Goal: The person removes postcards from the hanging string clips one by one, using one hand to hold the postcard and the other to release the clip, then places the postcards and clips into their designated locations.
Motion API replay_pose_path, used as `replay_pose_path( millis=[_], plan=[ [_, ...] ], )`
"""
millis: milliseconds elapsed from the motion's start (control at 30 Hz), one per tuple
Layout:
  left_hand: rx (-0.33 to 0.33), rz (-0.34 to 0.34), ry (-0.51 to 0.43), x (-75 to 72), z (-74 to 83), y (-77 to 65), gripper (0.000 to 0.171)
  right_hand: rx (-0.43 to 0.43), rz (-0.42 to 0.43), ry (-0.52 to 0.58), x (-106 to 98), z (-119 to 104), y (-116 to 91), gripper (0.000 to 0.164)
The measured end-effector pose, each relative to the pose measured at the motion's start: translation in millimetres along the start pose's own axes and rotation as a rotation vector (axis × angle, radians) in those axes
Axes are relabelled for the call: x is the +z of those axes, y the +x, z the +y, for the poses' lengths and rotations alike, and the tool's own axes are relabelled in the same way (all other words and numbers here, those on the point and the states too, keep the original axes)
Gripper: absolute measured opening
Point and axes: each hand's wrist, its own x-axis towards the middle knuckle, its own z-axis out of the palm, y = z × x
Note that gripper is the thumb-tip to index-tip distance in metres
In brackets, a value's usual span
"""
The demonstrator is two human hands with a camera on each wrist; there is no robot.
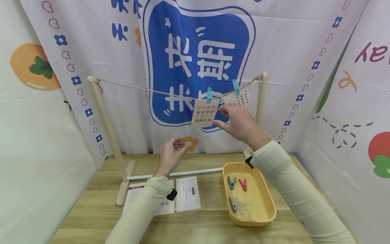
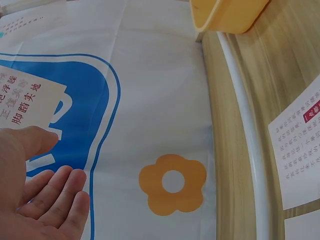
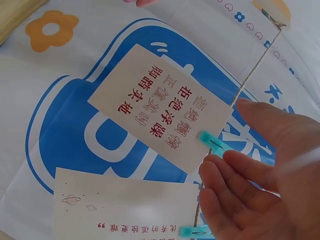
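Note:
A card with printed characters (image 1: 203,117) hangs from a twine line (image 1: 146,90), held at its top by a light-blue clothespin (image 1: 209,95). To its right a second card (image 1: 245,98) hangs under another light-blue clothespin (image 1: 236,87). My right hand (image 1: 240,122) is raised beside the first card, fingers loosely bent and nothing held; in the right wrist view its fingertips are close to the first clothespin (image 3: 212,142). Lower and to the left, my left hand (image 1: 171,155) hovers empty with relaxed fingers, below the first card (image 2: 30,100).
Two wooden posts (image 1: 105,125) carry the line, with a white rod (image 1: 198,173) low between them. On the table, a yellow tray (image 1: 259,189) contains several clothespins (image 1: 242,184). Printed cards (image 1: 188,195) lie at the left, partly under my left forearm. A patterned cloth hangs behind.

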Motion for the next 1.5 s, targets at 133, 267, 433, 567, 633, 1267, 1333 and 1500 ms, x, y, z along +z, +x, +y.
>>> replay_pose_path(
  millis=[133,267,433,567,633,1267,1333,1500],
  plan=[
    [-0.002,0.008,-0.018,1.1,3.0,3.7,0.038,0.003,-0.006,0.008,-3.7,-1.2,5.4,0.045],
    [-0.009,0.018,-0.029,1.5,4.5,8.3,0.039,0.001,-0.005,0.007,-7.9,-2.3,10.9,0.046],
    [-0.015,0.032,-0.042,1.5,6.4,13.7,0.037,0.005,-0.007,0.002,-12.4,-3.5,18.0,0.047],
    [-0.011,0.033,-0.053,1.4,7.5,17.6,0.036,0.002,-0.009,0.009,-15.1,-4.6,24.0,0.047],
    [-0.012,0.032,-0.051,1.2,7.9,19.3,0.037,0.0,-0.012,0.018,-16.0,-5.2,26.9,0.047],
    [-0.027,0.009,-0.006,3.3,18.0,36.4,0.043,0.085,-0.087,0.052,-28.7,-6.4,57.2,0.048],
    [-0.031,0.003,-0.018,5.3,19.9,39.0,0.044,0.095,-0.116,0.056,-31.4,-5.9,60.8,0.048],
    [-0.004,0.002,-0.039,7.4,23.2,43.5,0.044,0.112,-0.173,0.068,-34.1,-4.8,70.4,0.049]
  ],
)
